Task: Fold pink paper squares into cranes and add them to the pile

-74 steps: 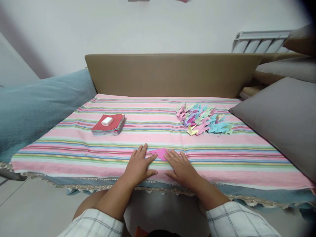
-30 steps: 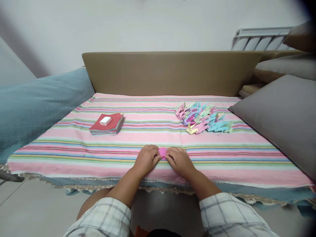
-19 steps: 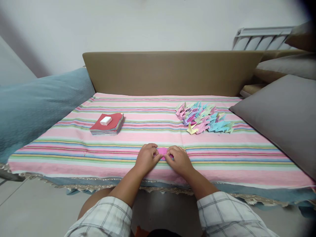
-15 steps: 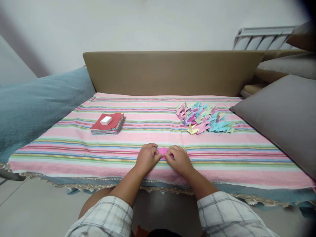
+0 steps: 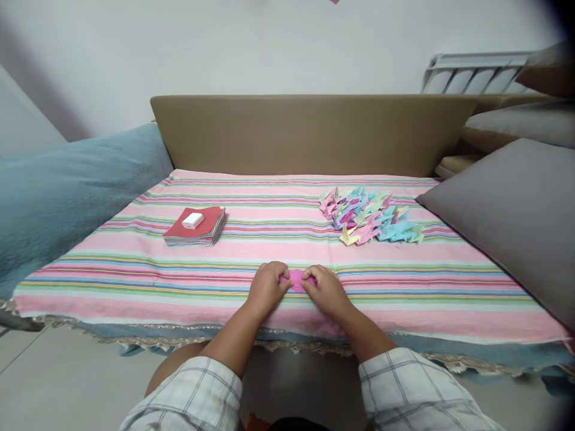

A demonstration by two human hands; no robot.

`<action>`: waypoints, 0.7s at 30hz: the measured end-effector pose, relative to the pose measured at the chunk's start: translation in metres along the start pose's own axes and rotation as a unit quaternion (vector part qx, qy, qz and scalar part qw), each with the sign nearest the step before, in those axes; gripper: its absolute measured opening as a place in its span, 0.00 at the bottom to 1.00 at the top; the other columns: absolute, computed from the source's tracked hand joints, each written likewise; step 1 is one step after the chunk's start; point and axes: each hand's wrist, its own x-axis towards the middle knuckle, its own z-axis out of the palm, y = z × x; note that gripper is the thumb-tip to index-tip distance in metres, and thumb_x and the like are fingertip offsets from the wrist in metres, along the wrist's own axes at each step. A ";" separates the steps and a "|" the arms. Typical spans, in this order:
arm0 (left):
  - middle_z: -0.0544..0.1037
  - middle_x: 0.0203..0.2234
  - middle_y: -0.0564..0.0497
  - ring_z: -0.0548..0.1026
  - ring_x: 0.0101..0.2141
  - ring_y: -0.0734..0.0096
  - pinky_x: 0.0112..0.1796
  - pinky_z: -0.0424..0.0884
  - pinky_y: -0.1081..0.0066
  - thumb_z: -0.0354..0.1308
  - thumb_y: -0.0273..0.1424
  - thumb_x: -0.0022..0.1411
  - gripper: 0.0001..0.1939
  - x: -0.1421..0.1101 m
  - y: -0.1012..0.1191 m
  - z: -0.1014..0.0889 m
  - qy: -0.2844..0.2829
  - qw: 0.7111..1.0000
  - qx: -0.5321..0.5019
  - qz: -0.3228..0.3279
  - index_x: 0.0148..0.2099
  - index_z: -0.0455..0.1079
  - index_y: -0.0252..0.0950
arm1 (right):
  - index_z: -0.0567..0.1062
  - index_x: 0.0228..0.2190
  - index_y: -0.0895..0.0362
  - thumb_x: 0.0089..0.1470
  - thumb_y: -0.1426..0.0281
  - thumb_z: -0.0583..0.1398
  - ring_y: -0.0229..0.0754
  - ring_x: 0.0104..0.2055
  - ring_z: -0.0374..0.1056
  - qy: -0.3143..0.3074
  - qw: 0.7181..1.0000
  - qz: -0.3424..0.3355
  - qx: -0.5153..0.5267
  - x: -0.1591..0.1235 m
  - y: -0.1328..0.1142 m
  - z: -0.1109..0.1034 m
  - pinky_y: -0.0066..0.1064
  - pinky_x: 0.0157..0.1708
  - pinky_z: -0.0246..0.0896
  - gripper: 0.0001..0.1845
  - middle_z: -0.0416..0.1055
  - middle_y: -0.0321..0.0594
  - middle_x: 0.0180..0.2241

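Note:
A small piece of bright pink paper (image 5: 297,280) lies on the striped cloth in front of me, between my two hands. My left hand (image 5: 268,286) pinches its left end with thumb and fingers. At the other end, my right hand (image 5: 327,290) has its thumb and fingertips closed on the paper. Only the middle and small bits of the ends show; the fingers cover the rest, and the folds are too small to make out.
Several folded paper cranes (image 5: 371,215) sit in a group at the back right. Back left, a white block (image 5: 193,221) rests on a stack of coloured paper (image 5: 209,226). A grey cushion (image 5: 512,209) borders the right side, and a brown backrest (image 5: 305,134) rises behind the striped cloth (image 5: 135,293).
The thumbs have drawn slightly apart, and more of the pink paper shows between my hands. Both hands still hold its ends.

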 end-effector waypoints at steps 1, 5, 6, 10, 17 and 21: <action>0.76 0.33 0.51 0.71 0.40 0.66 0.43 0.63 0.64 0.60 0.27 0.53 0.01 -0.001 0.000 0.000 -0.001 1.000 -0.001 0.007 0.31 0.71 0.38 | 0.71 0.29 0.54 0.51 0.71 0.56 0.41 0.37 0.65 -0.003 1.000 -0.003 0.006 0.000 0.000 0.000 0.33 0.39 0.56 0.03 0.71 0.37 0.32; 0.73 0.46 0.51 0.68 0.45 0.64 0.46 0.63 0.61 0.56 0.26 0.56 0.10 -0.007 -0.002 0.003 -0.007 0.999 0.039 0.038 0.35 0.76 0.45 | 0.72 0.29 0.54 0.52 0.73 0.56 0.41 0.38 0.65 -0.014 1.000 -0.007 0.018 0.000 0.001 -0.001 0.34 0.41 0.57 0.05 0.72 0.37 0.34; 0.72 0.48 0.52 0.68 0.45 0.63 0.46 0.63 0.60 0.56 0.26 0.57 0.11 -0.009 -0.002 0.004 -0.009 0.997 0.055 0.044 0.36 0.77 0.47 | 0.73 0.30 0.54 0.52 0.73 0.56 0.41 0.39 0.65 -0.017 1.000 -0.009 0.021 0.000 0.001 -0.002 0.34 0.41 0.57 0.05 0.72 0.37 0.34; 0.71 0.49 0.51 0.66 0.47 0.60 0.46 0.63 0.58 0.53 0.26 0.58 0.14 -0.013 -0.001 0.006 -0.016 0.994 0.097 0.055 0.40 0.76 0.49 | 0.74 0.31 0.54 0.52 0.75 0.55 0.41 0.40 0.65 -0.034 0.998 -0.030 0.042 0.000 0.004 -0.006 0.34 0.42 0.58 0.08 0.72 0.37 0.35; 0.69 0.51 0.51 0.66 0.48 0.60 0.47 0.63 0.57 0.52 0.25 0.59 0.15 -0.010 -0.003 0.006 -0.036 0.994 0.100 0.037 0.42 0.75 0.49 | 0.75 0.41 0.52 0.52 0.80 0.50 0.41 0.47 0.64 -0.060 0.992 -0.115 -0.002 -0.010 0.009 -0.015 0.36 0.48 0.58 0.20 0.72 0.38 0.43; 0.67 0.53 0.50 0.65 0.48 0.59 0.47 0.63 0.56 0.53 0.26 0.58 0.15 -0.010 -0.004 0.007 -0.027 0.993 0.101 0.048 0.42 0.75 0.50 | 0.74 0.44 0.50 0.51 0.80 0.51 0.43 0.49 0.63 -0.073 0.985 -0.138 -0.073 -0.017 0.010 -0.015 0.38 0.49 0.57 0.23 0.70 0.39 0.48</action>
